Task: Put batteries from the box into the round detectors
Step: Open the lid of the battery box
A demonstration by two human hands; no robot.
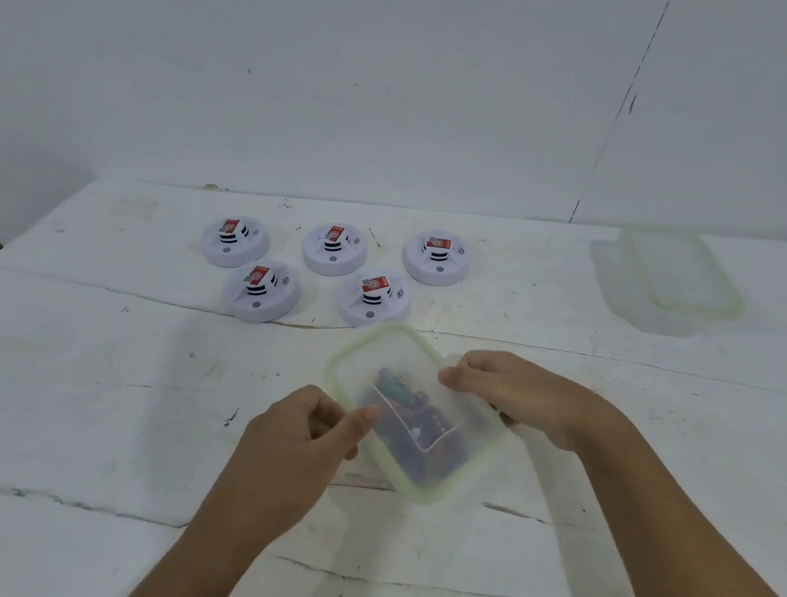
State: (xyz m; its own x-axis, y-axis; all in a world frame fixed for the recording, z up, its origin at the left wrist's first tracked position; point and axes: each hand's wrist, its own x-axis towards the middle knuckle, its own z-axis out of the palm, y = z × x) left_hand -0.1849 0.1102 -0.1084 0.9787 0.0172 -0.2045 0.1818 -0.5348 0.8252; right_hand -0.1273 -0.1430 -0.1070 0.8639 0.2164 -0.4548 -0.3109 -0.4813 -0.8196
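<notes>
Both hands, left hand (311, 424) and right hand (509, 392), are pinching the lidded box (412, 414), five detectors (333, 248) sitting beyond, a spare lid (682, 274) far right.

Open white table, with obstacles clustered at its far side.
Five round detectors (330, 273) sit close together beyond the lidded box (412, 412); a second clear container (671, 283) occupies the far right corner; bare tabletop (74, 383) lies left.
</notes>
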